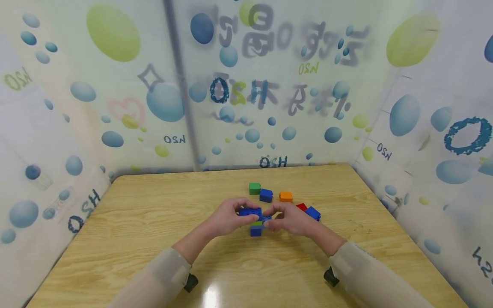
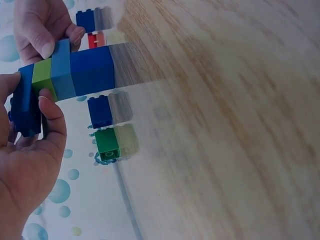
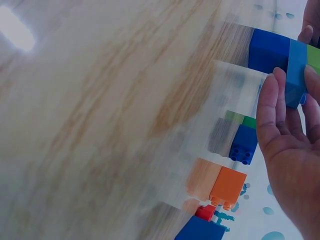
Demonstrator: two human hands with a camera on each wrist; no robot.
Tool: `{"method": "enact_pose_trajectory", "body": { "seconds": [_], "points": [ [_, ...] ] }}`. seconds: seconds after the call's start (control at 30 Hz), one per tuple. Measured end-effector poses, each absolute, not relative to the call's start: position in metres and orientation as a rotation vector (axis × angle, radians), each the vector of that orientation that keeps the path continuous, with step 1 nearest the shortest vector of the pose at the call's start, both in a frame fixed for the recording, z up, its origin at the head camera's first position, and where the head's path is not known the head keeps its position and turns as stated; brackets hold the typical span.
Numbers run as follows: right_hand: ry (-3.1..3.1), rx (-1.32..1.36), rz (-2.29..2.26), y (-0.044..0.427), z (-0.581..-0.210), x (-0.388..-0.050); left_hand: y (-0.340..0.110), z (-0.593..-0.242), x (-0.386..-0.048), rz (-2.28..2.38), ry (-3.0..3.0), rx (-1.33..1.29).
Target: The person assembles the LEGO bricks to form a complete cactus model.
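A small stack stands on the table: a dark blue block (image 2: pixel 92 71) at the bottom, a lighter blue block (image 2: pixel 62 72) above it, then a lime green block (image 2: pixel 43 76), with a long dark blue block (image 2: pixel 26 102) on top. The left hand (image 1: pixel 228 217) grips the top dark blue block between thumb and fingers. On the stack's other side, the right hand (image 1: pixel 289 218) pinches the lighter blue block (image 3: pixel 296 75), which juts out toward that hand. Whether the top block is fully pressed down cannot be told.
Behind the hands lie a green block (image 1: pixel 254 188), a blue block (image 1: pixel 265 195) and an orange block (image 1: pixel 286 196). Right of the right hand are a red block (image 1: pixel 302 207) and another blue block (image 1: pixel 313 213). A patterned curtain (image 1: pixel 246 145) hangs beyond the table's far edge.
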State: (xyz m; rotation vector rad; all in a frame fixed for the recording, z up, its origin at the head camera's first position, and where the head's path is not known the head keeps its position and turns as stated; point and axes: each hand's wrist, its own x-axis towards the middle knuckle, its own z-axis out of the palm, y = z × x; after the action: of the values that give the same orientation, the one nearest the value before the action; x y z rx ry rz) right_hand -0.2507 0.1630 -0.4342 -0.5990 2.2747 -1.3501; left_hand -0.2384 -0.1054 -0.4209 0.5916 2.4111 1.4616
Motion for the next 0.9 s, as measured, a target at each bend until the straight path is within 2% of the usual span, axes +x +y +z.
{"method": "enact_pose_trajectory", "body": {
  "seconds": [0.6,0.9],
  "points": [
    [2.271,-0.612,-1.355,0.164,-0.437,-0.254,-0.110,-0.422,-0.241,1.378,2.498,0.734],
    [2.262,-0.616,-1.353,0.165,-0.436,-0.253,-0.125,-0.416,-0.263,1.407,2.590,0.621]
  ]
}}
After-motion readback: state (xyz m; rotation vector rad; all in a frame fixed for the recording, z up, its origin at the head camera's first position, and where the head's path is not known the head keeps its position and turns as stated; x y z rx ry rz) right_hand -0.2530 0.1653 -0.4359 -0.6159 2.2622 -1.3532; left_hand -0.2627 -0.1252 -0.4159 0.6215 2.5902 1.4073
